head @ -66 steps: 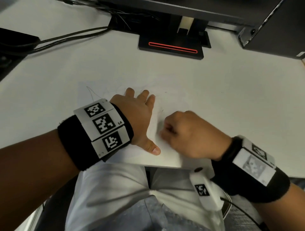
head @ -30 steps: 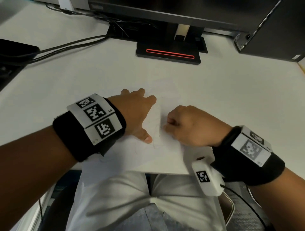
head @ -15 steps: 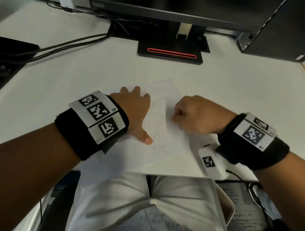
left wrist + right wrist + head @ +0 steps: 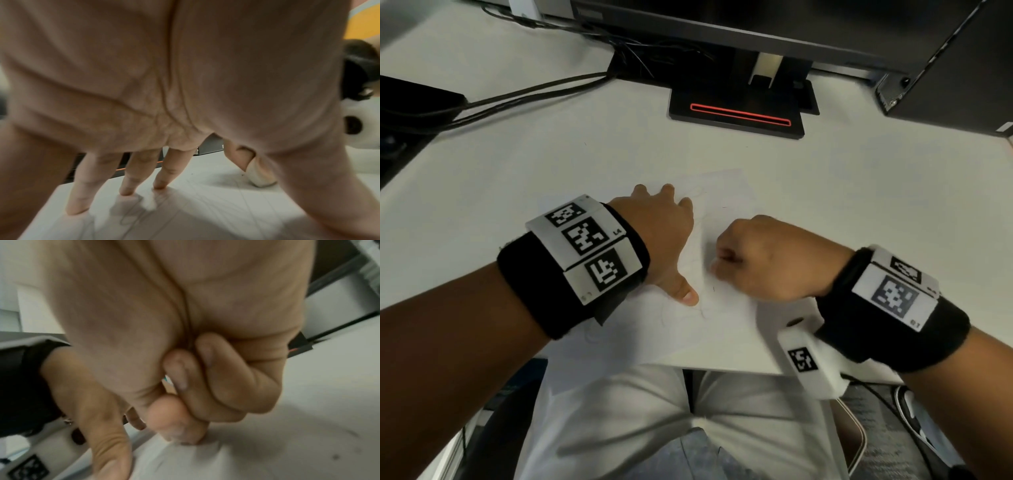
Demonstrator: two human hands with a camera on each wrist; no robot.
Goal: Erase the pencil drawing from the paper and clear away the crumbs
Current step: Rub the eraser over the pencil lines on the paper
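Matte white desk (image 4: 859, 205); thin paper (image 4: 726, 192) under flat, splayed L grip (image 4: 661, 236); R grip (image 4: 767, 260) fisted round pale blunt eraser (image 4: 261, 175).

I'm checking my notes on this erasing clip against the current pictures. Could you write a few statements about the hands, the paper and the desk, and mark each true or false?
1. The left hand lies with spread fingers on the paper. True.
2. The right hand is flat and open. False: its fingers are curled, pinching a pale eraser.
3. All pencil lines are gone. False: faint lines still show near the left thumb.
4. A monitor stand with a red strip stands beyond the paper. True.
5. The paper lies on the person's lap. False: it lies on the white desk.
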